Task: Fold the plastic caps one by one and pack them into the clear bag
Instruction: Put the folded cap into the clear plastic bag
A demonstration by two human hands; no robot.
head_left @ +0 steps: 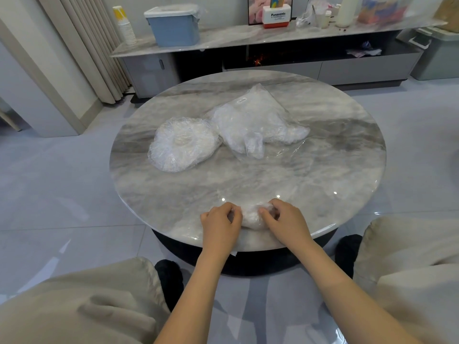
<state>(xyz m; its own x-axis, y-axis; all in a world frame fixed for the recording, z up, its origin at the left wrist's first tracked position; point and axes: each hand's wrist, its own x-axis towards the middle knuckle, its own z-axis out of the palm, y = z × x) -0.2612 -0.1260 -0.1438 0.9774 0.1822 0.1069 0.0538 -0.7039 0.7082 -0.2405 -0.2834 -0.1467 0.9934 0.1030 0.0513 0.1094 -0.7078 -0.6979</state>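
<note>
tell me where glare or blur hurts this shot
Head view: small ceiling-light glints on the marble table just beyond the cap that both hands pinch; the clear bag and the stack of caps wash out to white; the shelf at top right is smeared, and straight edges bow with wide-angle distortion.

The round table (323,170) has a glossy grey marble top streaked with paler cream and darker grey bands, over a black base (248,264). The plastic caps (182,145) and the clear bag (253,120) are see-through with a whitish sheen; the bag bears a small white label (242,99). The floor (62,194) is pale grey tile, the storage box (173,24) blue with a white lid, the trousers (74,306) beige, the slippers (169,276) black
</note>
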